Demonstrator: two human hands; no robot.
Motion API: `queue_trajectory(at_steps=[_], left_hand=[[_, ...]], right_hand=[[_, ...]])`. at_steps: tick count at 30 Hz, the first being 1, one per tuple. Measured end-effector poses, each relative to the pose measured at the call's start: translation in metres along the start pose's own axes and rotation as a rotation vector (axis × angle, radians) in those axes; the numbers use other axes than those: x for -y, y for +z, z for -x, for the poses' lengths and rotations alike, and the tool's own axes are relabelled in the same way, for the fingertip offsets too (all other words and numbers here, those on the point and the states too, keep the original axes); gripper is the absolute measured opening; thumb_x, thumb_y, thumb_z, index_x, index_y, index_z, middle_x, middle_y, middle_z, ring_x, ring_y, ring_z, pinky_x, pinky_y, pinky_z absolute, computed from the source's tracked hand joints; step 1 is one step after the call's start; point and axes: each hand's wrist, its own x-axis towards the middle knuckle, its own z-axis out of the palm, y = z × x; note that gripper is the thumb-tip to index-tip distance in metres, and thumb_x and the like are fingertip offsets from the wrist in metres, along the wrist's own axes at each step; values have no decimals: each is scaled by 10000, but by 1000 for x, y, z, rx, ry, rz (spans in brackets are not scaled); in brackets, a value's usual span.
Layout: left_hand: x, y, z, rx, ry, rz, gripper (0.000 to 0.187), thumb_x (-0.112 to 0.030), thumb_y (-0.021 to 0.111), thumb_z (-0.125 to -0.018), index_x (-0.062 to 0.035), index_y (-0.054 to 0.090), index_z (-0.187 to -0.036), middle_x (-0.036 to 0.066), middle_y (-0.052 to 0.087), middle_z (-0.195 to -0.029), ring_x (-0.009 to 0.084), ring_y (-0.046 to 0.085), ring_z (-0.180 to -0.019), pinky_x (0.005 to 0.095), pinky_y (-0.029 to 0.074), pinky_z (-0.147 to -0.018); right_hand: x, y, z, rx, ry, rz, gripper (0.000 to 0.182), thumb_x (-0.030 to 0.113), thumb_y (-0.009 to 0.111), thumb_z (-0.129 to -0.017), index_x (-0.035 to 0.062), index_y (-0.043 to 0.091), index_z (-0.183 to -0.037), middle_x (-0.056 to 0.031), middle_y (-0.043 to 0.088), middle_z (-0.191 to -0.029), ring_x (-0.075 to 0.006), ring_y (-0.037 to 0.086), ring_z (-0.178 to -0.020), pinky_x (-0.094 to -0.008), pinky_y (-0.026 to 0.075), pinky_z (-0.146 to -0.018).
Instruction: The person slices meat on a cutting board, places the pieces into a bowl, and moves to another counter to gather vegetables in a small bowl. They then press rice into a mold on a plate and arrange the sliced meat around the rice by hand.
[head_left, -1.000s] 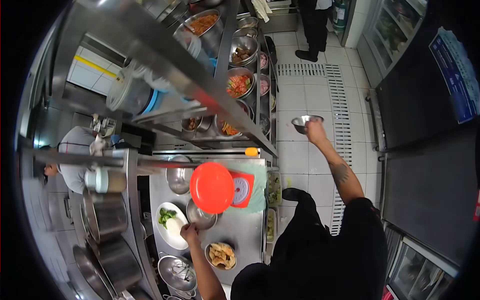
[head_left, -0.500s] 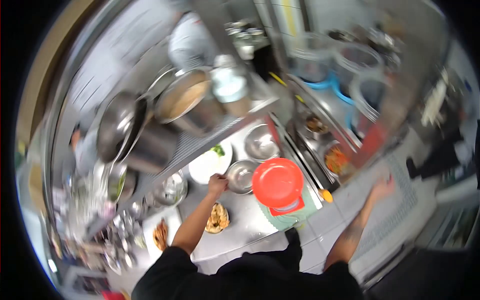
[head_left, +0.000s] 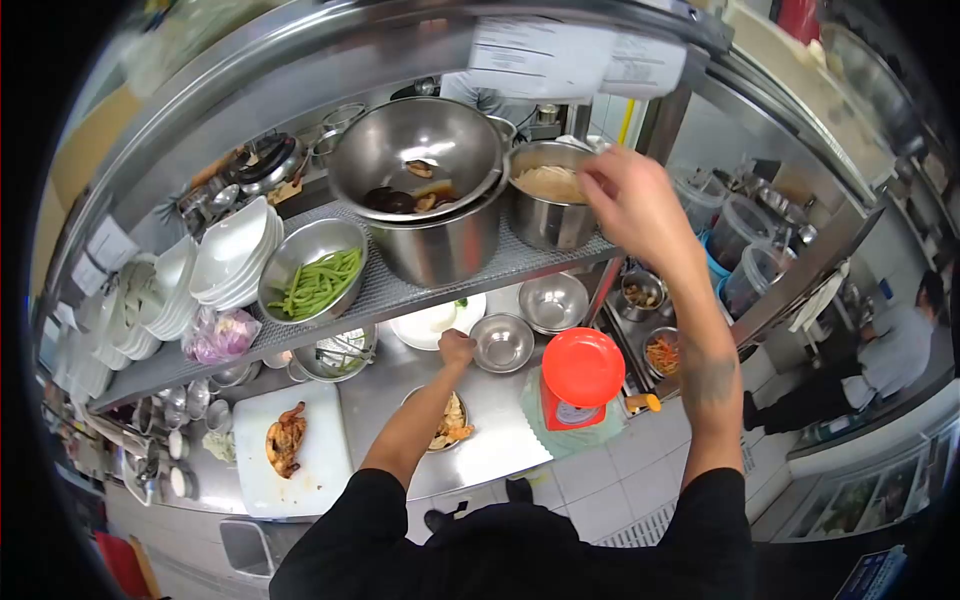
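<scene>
perforated shelf (head_left: 465, 287) holds a steel pot (head_left: 550, 222); the curled right hand (head_left: 637, 200) near its rim does best clearing it; left hand (head_left: 457, 347) is beside a steel bowl (head_left: 503, 343); whether either grips anything cannot be told.

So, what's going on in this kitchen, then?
Someone in black is working at a metal counter. Their left hand is between a white plate and a small metal bowl; its grip is unclear. The right hand is raised in front of a pot on the shelf, and I can't tell if it holds anything. A browned piece of meat lies on a white board.
</scene>
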Motion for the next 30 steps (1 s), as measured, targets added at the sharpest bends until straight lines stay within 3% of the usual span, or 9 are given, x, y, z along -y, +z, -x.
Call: queue_trajectory(at_steps=[3,6,10,13,15,20,24,26,30], left_hand=[[-22,-14,11,83,-71,-61,314,-207,818,-656,4,725,-869,208,734,-909,331,727,-897,402,579,-835],[-35,-16,19,46,-197,-35,426,-244,836,-676,40,709,-966,229,720,-1031,349,718,-960,407,583,-855],[-42,-20,22,239,-350,165,511,-246,837,-682,64,684,-1058,246,695,-1118,364,707,-991,410,580,-874],[-57,-26,27,293,-386,346,489,-266,820,-690,62,700,-1034,251,698,-1104,364,706,-996,414,591,-823],[-74,-40,36,306,-127,-14,469,-296,789,-716,62,713,-1010,257,704,-1070,355,706,-1001,411,604,-720],[-108,-95,74,324,60,124,299,-232,673,-803,64,676,-844,195,698,-729,308,697,-564,388,583,-551],[-103,-117,93,355,49,467,242,-181,696,-744,43,628,-807,144,654,-734,254,675,-573,397,599,-484],[-101,-134,105,441,81,570,283,-188,722,-751,62,655,-866,137,658,-782,238,691,-672,393,619,-506],[-104,-192,154,509,74,604,214,-170,698,-827,26,620,-863,77,572,-757,183,618,-666,399,643,-553]], right_hand=[[-4,33,-78,580,63,332,329,254,627,-870,-56,689,-963,-267,688,-917,-392,685,-859,-463,517,-767],[-10,72,-86,461,1,296,326,262,655,-840,-49,699,-930,-269,691,-901,-391,687,-834,-468,519,-736],[-12,50,-104,658,165,463,314,260,694,-815,-16,714,-963,-236,704,-915,-319,686,-813,-401,522,-745],[-28,36,-101,400,93,376,282,244,712,-803,21,725,-975,-191,713,-923,-279,678,-845,-381,515,-763],[-32,38,-100,403,156,305,305,253,743,-746,47,743,-970,-181,696,-1013,-343,663,-947,-374,526,-817],[-33,25,-95,172,250,187,314,324,735,-816,45,752,-959,-158,730,-842,-270,704,-801,-384,527,-769],[-51,22,-81,17,194,223,345,351,692,-862,12,741,-908,-114,696,-708,-188,659,-664,-357,504,-637],[-36,20,-43,-80,363,-249,287,313,684,-931,37,722,-862,41,578,-657,-44,462,-593,-243,344,-524],[50,42,83,-176,296,-505,215,209,636,-984,2,695,-975,46,527,-677,-25,410,-606,-201,293,-528]])
